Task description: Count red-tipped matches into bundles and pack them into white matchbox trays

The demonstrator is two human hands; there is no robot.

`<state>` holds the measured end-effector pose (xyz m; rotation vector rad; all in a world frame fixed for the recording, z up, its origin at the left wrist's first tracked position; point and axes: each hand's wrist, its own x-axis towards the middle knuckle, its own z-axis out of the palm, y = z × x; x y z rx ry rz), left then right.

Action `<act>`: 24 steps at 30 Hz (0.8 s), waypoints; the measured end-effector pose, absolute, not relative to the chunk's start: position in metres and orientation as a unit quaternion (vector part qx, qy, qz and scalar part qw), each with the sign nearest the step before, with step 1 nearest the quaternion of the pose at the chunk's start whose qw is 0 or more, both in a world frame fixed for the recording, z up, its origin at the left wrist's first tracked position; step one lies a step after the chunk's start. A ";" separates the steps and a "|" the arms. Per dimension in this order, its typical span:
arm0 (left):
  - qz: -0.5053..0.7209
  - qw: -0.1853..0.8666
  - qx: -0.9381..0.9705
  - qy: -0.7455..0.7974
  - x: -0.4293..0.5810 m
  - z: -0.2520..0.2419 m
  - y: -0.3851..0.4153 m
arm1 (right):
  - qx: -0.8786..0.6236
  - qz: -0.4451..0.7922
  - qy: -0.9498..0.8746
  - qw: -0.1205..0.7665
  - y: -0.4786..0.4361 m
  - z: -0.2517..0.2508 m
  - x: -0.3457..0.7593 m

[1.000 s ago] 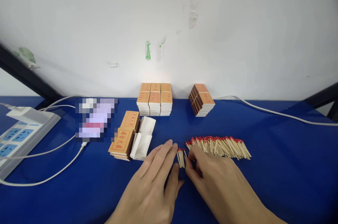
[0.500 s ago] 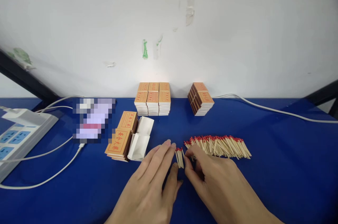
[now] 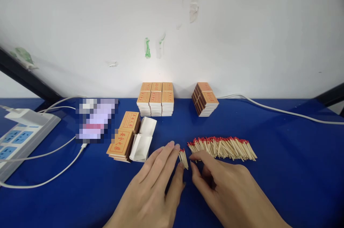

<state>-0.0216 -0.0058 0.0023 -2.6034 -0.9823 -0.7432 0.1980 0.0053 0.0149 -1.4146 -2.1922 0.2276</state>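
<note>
A small bunch of red-tipped matches lies on the blue table between my hands, heads pointing away from me. My left hand rests along its left side, fingers stretched out, with the thumb close to the lower ends of the sticks. Just right of the bunch is my right hand, its thumb and index finger apart with nothing visible between them and the other fingers curled under. Beyond its index finger spreads a long pile of loose matches, heads also facing away. The right hand hides part of the pile's near edge.
White empty inner trays stand beside stacked orange matchbox sleeves on the left. Two matchbox stacks, one left and one right, stand by the wall. Farther left are a blurred phone-like object, cables and a power strip.
My right hand has drawn slightly right, away from the small bunch, and its thumb and index finger have parted a little. The bunch now slants more. My left thumb has shifted slightly up.
</note>
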 end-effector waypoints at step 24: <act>-0.155 0.161 -0.906 -0.358 -0.022 0.007 -0.004 | -0.436 0.094 -0.834 0.326 -0.009 0.003 0.227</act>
